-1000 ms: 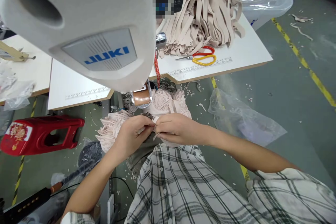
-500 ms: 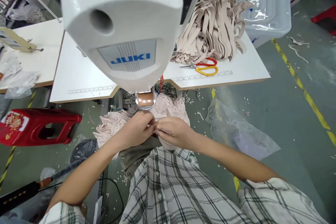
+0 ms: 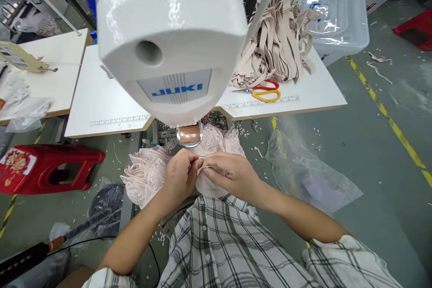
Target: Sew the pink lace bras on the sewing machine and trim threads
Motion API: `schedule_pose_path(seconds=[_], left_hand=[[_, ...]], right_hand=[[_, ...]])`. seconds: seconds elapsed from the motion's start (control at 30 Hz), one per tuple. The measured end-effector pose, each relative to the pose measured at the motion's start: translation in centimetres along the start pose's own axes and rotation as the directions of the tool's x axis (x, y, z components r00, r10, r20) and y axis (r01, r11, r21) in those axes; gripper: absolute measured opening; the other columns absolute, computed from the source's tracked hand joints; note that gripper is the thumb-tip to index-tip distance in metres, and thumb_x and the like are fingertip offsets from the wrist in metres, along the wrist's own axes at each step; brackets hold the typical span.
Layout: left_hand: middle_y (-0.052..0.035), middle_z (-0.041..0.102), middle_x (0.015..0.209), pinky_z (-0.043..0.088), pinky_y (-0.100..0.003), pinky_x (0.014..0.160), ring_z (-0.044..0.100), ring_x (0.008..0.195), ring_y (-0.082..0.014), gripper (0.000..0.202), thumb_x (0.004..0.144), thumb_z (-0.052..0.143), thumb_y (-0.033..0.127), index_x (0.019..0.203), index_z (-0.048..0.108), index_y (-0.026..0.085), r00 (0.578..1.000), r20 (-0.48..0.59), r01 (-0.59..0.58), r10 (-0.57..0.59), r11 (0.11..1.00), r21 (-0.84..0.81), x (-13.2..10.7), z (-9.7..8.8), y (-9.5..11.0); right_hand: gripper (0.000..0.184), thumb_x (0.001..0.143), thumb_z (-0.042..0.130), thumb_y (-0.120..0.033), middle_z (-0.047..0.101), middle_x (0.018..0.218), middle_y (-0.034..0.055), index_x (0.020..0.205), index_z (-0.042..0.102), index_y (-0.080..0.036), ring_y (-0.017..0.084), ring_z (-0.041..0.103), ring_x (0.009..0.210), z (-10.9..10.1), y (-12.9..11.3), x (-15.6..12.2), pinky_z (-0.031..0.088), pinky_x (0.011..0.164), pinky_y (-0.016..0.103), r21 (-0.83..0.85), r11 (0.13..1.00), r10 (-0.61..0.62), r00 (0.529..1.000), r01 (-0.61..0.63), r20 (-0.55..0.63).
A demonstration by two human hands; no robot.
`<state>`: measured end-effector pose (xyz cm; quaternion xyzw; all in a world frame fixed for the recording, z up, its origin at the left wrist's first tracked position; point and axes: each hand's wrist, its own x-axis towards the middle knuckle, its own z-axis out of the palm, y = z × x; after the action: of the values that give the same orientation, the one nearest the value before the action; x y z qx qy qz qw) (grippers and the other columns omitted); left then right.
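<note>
Just below the sewing machine head [image 3: 172, 49], my two hands meet over pale pink lace bras. My left hand [image 3: 181, 175] is closed, its thumb and fingertips pinching the edge of one bra [image 3: 209, 185]. Right beside it, my right hand [image 3: 234, 174] pinches the same edge between thumb and forefinger. A smooth rounded cup hangs beneath my fingers, and lace fabric spreads behind them. More lace bras [image 3: 148, 175] are bunched to the left of my left hand. My fingers partly hide the pinched edge.
Scissors [image 3: 266, 94] with red and yellow handles lie on the white table [image 3: 317, 90], by a heap of beige straps [image 3: 280, 40]. Clear lidded bins [image 3: 334, 13] stand behind. A red stool [image 3: 50, 166] is at left; a plastic bag [image 3: 310, 175] lies on the floor at right.
My left hand has turned more upright and its wrist has shifted right. Both hands still pinch the bra's edge, with more of that edge showing. The whole view has tilted slightly.
</note>
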<state>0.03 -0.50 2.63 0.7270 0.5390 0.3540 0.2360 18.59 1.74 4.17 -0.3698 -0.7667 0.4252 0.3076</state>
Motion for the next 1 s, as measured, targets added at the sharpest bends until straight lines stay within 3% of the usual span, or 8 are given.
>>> schedule_pose_path(seconds=[0.1, 0.27, 0.33, 0.43, 0.63, 1.0], left_hand=[[-0.0020, 0.066, 0.079, 0.049, -0.027, 0.067, 0.061, 0.074, -0.0141, 0.016, 0.097, 0.051, 0.025, 0.086, 0.061, 0.020, 1.000, -0.028, -0.015, 0.014, 1.000, -0.026, 0.0, 0.0, -0.1], [-0.0030, 0.069, 0.087, 0.051, -0.027, 0.073, 0.064, 0.083, -0.0147, 0.014, 0.098, 0.052, 0.023, 0.093, 0.064, 0.020, 0.996, -0.062, 0.055, -0.064, 0.989, -0.134, 0.1, 0.1, 0.2], [-0.0020, 0.069, 0.084, 0.050, -0.026, 0.071, 0.064, 0.079, -0.0137, 0.014, 0.097, 0.053, 0.023, 0.090, 0.065, 0.020, 0.994, -0.082, 0.063, -0.071, 0.993, -0.095, 0.2, -0.1, 0.4], [-0.0024, 0.071, 0.084, 0.050, -0.025, 0.069, 0.065, 0.078, -0.0135, 0.013, 0.097, 0.054, 0.023, 0.091, 0.065, 0.020, 0.999, -0.048, -0.013, 0.014, 1.000, 0.012, 0.5, -0.8, 0.6], [-0.0035, 0.075, 0.086, 0.051, -0.022, 0.068, 0.068, 0.077, -0.0128, 0.010, 0.096, 0.056, 0.019, 0.098, 0.066, 0.018, 0.972, 0.007, -0.233, 0.234, 0.964, 0.131, 1.2, -2.2, 1.3], [-0.0023, 0.076, 0.086, 0.049, -0.021, 0.064, 0.069, 0.073, -0.0122, 0.012, 0.097, 0.056, 0.022, 0.094, 0.068, 0.020, 0.976, 0.066, -0.212, 0.207, 0.974, 0.076, 2.1, -2.6, 1.2]], right_hand=[[0.015, 0.092, 0.056, -0.020, 0.075, 0.095, 0.0007, 0.092, 0.071, -0.023, 0.013, 0.068, 0.086, 0.4, 0.0, 0.1, 0.050, 0.079, 0.023, 0.054, 0.998, 0.027, 0.999, -0.026, -0.022], [0.014, 0.092, 0.059, -0.025, 0.075, 0.091, 0.0003, 0.090, 0.072, -0.022, 0.014, 0.068, 0.082, 0.2, 0.4, 0.7, 0.049, 0.075, 0.023, 0.124, 0.984, 0.132, 0.990, -0.124, -0.055], [0.016, 0.093, 0.058, -0.029, 0.074, 0.086, -0.0003, 0.088, 0.072, -0.022, 0.013, 0.067, 0.077, -0.5, 0.6, 1.2, 0.047, 0.071, 0.023, 0.117, 0.984, 0.145, 0.987, -0.136, -0.075], [0.018, 0.094, 0.057, -0.029, 0.072, 0.076, -0.0015, 0.086, 0.072, -0.022, 0.012, 0.064, 0.070, -2.0, 0.8, 2.1, 0.044, 0.067, 0.023, 0.026, 0.991, 0.136, 0.986, -0.134, -0.097], [0.015, 0.091, 0.059, -0.026, 0.072, 0.078, -0.0011, 0.085, 0.071, -0.020, 0.012, 0.063, 0.073, -3.5, 0.5, 3.3, 0.041, 0.067, 0.022, -0.066, 0.996, 0.066, 0.995, -0.061, 0.076], [0.014, 0.089, 0.059, -0.022, 0.071, 0.075, -0.0022, 0.084, 0.072, -0.019, 0.011, 0.062, 0.071, -4.5, -0.1, 3.4, 0.040, 0.066, 0.022, 0.047, 0.980, 0.174, 0.948, -0.193, 0.265]])
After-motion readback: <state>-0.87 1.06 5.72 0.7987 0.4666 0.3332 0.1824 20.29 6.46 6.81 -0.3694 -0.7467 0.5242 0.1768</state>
